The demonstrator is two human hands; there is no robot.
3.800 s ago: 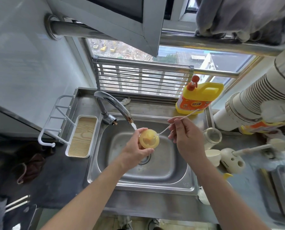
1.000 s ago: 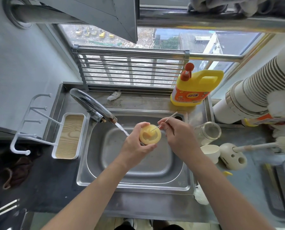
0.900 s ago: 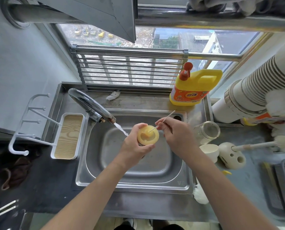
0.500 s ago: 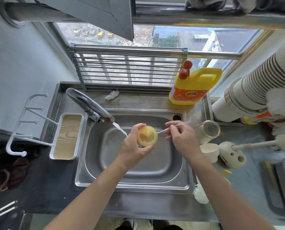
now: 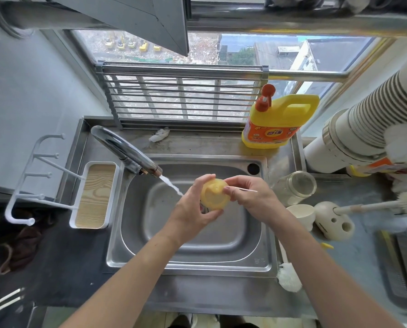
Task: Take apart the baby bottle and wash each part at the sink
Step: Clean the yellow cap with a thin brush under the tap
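Note:
My left hand (image 5: 194,209) grips a round yellow bottle collar (image 5: 213,194) over the steel sink (image 5: 136,247), its open side facing up at me. My right hand (image 5: 252,200) touches the collar's right edge with its fingertips and pinches a thin white brush stick (image 5: 247,190) that pokes out to the right. Water runs from the tap (image 5: 126,152) and lands on my left hand. The clear glass bottle body (image 5: 294,188) lies on the counter right of the sink. A white cup-shaped part (image 5: 302,213) stands beside it.
A yellow detergent jug (image 5: 278,121) stands behind the sink at the window ledge. A white brush holder (image 5: 332,223) with a long brush lies on the right counter, and another white brush (image 5: 289,278) at the sink's front right corner. A wooden-bottomed tray (image 5: 95,195) sits left of the sink.
My right hand has drawn the thin stick out of the collar's middle and closed in, so its fingertips now touch the collar's rim. My left hand keeps holding the collar under the water.

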